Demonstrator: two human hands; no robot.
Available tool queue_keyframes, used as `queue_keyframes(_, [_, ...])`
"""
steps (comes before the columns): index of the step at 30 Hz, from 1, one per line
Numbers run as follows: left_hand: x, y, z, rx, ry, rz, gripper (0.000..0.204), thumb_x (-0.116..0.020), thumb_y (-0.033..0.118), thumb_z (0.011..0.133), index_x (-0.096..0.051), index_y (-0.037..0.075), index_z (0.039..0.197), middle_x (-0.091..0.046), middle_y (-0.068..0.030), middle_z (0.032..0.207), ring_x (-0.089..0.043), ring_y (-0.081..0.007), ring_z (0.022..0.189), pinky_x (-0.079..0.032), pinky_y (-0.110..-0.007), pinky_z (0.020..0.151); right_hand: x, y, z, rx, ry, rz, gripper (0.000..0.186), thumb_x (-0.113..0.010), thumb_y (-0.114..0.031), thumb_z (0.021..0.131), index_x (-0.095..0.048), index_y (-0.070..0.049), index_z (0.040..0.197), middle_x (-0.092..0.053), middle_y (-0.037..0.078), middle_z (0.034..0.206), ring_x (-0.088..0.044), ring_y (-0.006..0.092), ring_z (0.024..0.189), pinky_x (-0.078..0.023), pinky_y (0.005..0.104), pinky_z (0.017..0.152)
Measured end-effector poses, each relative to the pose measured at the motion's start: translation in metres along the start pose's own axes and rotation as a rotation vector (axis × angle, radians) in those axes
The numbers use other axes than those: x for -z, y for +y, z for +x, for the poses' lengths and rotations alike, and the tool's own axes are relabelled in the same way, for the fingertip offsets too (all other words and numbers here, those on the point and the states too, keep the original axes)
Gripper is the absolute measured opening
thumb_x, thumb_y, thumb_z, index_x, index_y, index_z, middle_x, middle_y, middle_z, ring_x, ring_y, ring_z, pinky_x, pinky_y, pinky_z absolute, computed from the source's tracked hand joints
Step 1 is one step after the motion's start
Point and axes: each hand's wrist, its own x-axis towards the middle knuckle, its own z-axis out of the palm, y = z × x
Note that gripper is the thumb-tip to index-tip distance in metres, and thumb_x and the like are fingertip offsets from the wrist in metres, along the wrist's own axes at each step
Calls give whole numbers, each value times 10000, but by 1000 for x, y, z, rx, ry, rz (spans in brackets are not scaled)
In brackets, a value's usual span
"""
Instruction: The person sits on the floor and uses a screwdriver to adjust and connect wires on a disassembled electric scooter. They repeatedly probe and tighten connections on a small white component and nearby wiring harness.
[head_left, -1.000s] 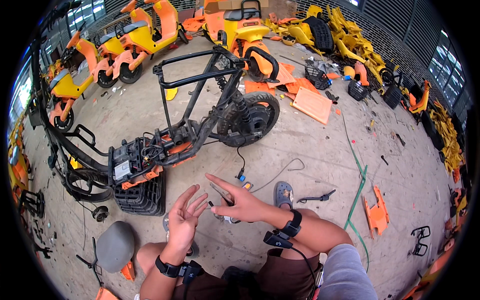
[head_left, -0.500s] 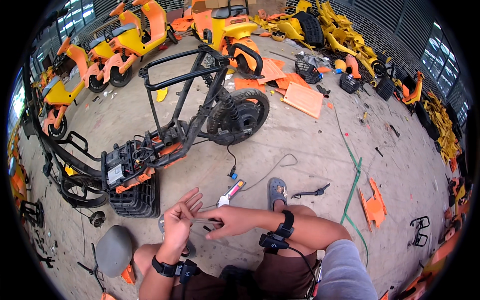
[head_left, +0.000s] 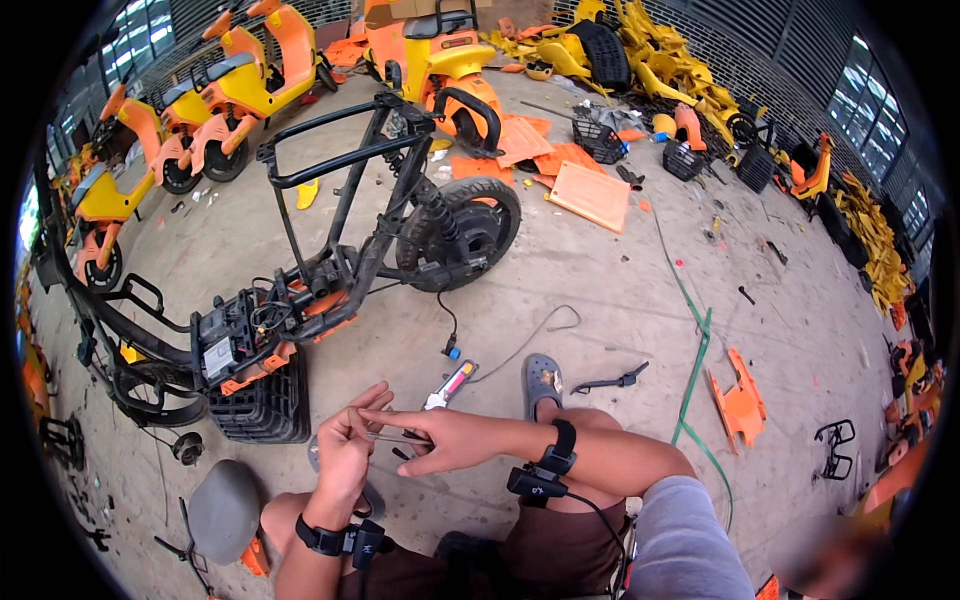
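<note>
My left hand [head_left: 345, 440] is raised in front of my knees, its fingers bent and closed at one end of a thin metal-looking piece [head_left: 388, 437] with dark parts. My right hand [head_left: 445, 440] comes across from the right and grips the other end, its index finger stretched over to the left fingers. Fingers hide most of the piece, so its kind is unclear. Just beyond the hands, a slim white and grey object with a pink and yellow strip [head_left: 452, 385] lies on the floor. Ahead stands a stripped black scooter frame [head_left: 345, 250] with its rear wheel [head_left: 470, 235] on.
A black crate [head_left: 258, 405] sits under the frame. A grey seat [head_left: 225, 512] lies at left, a black bracket [head_left: 612, 380], green strap [head_left: 690, 380] and orange panel [head_left: 740, 400] at right. Orange-yellow scooters [head_left: 250, 90] and piled yellow panels [head_left: 660, 60] stand behind.
The right index finger has stretched further over to the left fingers. The whole view has shifted slightly, and a blurred dark shape shows at the lower right. The piece stays between both hands.
</note>
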Motion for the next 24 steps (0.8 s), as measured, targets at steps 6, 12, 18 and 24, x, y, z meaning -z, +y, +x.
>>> queue_keyframes(6, [5, -4, -3, -10, -1, -9, 282, -317, -237, 590, -431, 21, 602, -479, -273, 1382, -479, -381, 1294, -423, -482, 1072, 0, 0, 3, 56, 122, 58, 803, -693, -151, 823, -302, -176, 1524, -477, -3, 684, -373, 86, 577, -380, 268, 553])
queue_keyframes(12, [9, -1, -3, -5, 43, -29, 271, -323, -235, 586, -433, 13, 605, -473, -289, 1379, -491, -357, 1287, -427, -465, 1058, -2, 8, 10, 156, 183, 119, 801, -693, -123, 815, -310, -144, 1518, -483, -10, 720, -385, 75, 581, -379, 259, 550])
queue_keyframes(18, [8, 0, -5, 25, 32, -1, 273, -324, -236, 571, -427, 14, 607, -476, -289, 1374, -483, -355, 1296, -410, -469, 1073, -5, 3, 8, 79, 101, 43, 813, -695, -124, 809, -304, -143, 1520, -484, -7, 689, -401, 74, 582, -382, 255, 550])
queue_keyframes(24, [11, -4, -3, -19, 13, 3, 268, -341, -229, 613, -428, 25, 616, -496, -272, 1366, -500, -361, 1277, -424, -462, 1055, -3, 8, 9, 127, 117, 65, 809, -697, -160, 807, -306, -118, 1514, -489, 22, 661, -443, 94, 594, -402, 275, 567])
